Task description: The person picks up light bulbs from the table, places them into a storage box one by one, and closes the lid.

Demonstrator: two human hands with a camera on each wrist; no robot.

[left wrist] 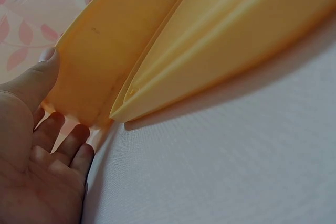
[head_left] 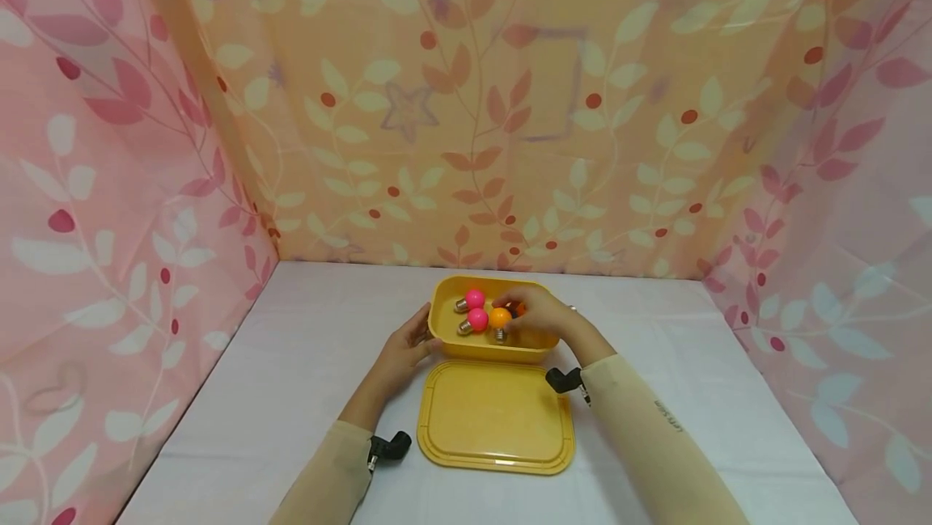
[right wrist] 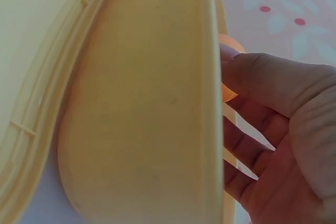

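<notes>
A yellow plastic box (head_left: 444, 345) stands on the white-covered table. Inside it are two pink light bulbs (head_left: 475, 298) with metal screw bases and an orange light bulb (head_left: 500, 317). More orange shows beneath my right hand (head_left: 535, 309), which reaches over the box's right side. Its thumb and forefinger pinch the orange bulb; in the right wrist view the thumb overlaps an orange globe (right wrist: 231, 94), and the other fingers are partly hidden by the box wall. My left hand (head_left: 404, 351) rests against the box's left end, thumb (left wrist: 42, 77) near the rim, other fingers loosely extended beside the wall.
A yellow lid (head_left: 497, 420) lies flat on the table in front of the box, close to its near wall. Patterned cloth walls stand at the back (head_left: 480, 185), left (head_left: 124, 226) and right (head_left: 837, 266). A black wrist camera (head_left: 563, 380) overlaps the lid's right corner.
</notes>
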